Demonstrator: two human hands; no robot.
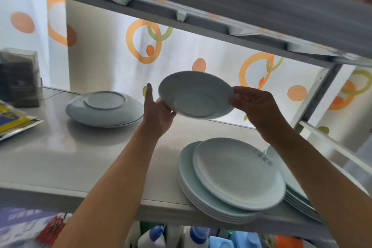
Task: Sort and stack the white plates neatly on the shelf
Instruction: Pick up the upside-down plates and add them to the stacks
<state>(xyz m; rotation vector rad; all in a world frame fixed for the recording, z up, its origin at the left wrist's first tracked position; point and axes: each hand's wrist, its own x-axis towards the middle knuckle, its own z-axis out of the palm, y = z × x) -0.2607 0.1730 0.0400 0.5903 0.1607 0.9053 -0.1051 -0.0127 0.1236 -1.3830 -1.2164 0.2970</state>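
I hold a small white plate (194, 94) in the air above the white shelf (100, 157), tilted toward me. My left hand (156, 110) grips its left rim and my right hand (255, 104) pinches its right rim. Below, at the shelf's front right, lies a stack of several white plates (231, 179) with a smaller plate on top. Another stack of plates (289, 185) sits partly hidden behind my right forearm. At the back left, upside-down plates (104, 108) rest on the shelf.
An upper shelf (221, 6) hangs close overhead. A metal post (320, 94) stands at the right. A clear box (19, 76) and a yellow packet (14, 121) sit at the left. Bottles (197, 235) stand below the shelf. A patterned curtain (181, 56) hangs behind.
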